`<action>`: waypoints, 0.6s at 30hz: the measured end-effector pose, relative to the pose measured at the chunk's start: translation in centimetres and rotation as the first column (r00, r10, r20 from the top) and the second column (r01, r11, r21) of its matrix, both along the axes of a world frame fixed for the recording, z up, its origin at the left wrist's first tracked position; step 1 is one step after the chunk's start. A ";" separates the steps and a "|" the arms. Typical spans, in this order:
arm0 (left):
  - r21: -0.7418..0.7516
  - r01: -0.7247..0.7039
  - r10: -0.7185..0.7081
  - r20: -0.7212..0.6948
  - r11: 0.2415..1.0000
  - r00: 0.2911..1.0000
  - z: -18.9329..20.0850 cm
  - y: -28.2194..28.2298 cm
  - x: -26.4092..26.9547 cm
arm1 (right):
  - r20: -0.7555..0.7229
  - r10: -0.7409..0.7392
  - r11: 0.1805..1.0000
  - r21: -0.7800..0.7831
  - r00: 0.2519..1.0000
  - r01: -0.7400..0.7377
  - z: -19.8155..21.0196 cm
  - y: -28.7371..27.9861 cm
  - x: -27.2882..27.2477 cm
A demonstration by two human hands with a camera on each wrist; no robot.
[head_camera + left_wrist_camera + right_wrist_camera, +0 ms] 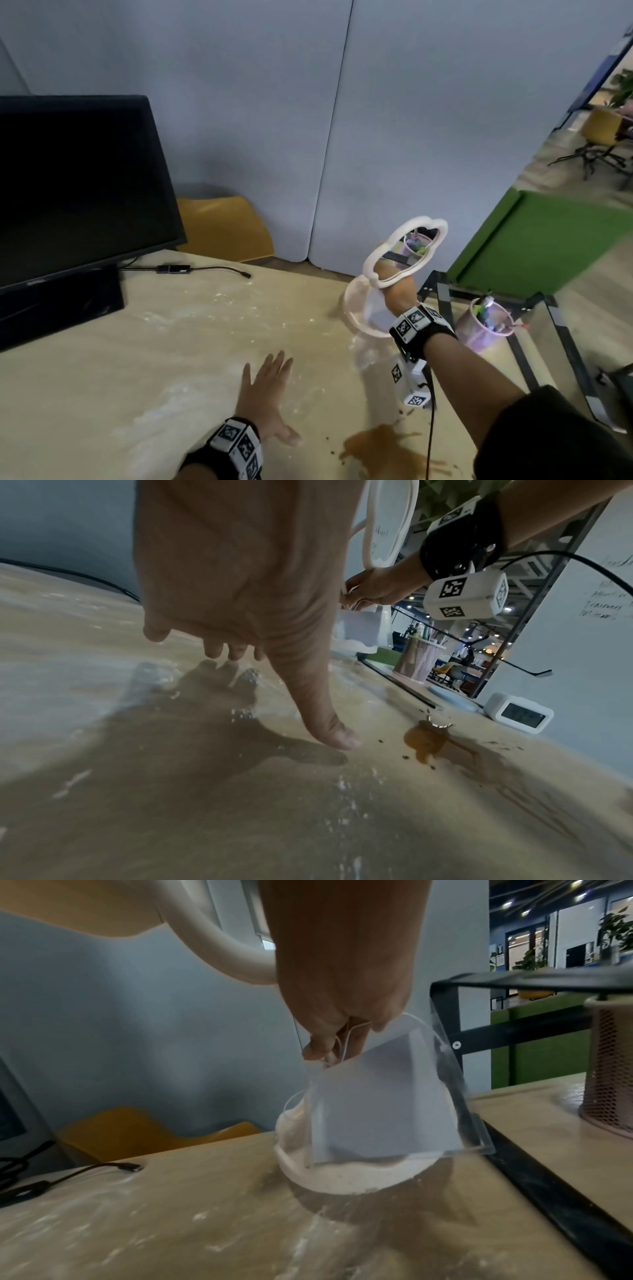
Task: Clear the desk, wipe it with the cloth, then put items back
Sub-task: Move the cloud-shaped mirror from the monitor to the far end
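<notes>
My right hand (399, 291) grips a cloud-shaped mirror (371, 263) with a white frame at its neck, near the desk's right edge. The mirror leans over. Its round white base (342, 1179) and clear stand (377, 1110) sit low at the wooden desk (137, 359); I cannot tell whether the base touches. My left hand (267, 387) lies open, fingers spread flat on the desk, thumb tip (339, 737) on the wood. White powder streaks the desk and a brown spill (380, 448) lies at the front. No cloth is in view.
A black monitor (68, 188) stands at the left with a cable adapter (174, 269) behind. To the right are a pink mesh pen holder (486, 325), a black metal frame (561, 342) and a white clock (517, 715). A yellow chair (222, 233) is behind the desk.
</notes>
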State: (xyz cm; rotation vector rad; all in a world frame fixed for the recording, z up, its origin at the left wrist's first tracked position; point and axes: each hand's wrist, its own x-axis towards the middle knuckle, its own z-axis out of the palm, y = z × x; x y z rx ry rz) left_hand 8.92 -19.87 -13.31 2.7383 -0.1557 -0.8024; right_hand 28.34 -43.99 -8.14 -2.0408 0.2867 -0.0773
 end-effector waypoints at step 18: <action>0.161 -0.100 0.077 0.142 0.982 0.987 -0.7 -2.2 -0.2 | -0.048 0.002 0.988 -0.153 0.999 -0.009 -3.2 -3.1 3.4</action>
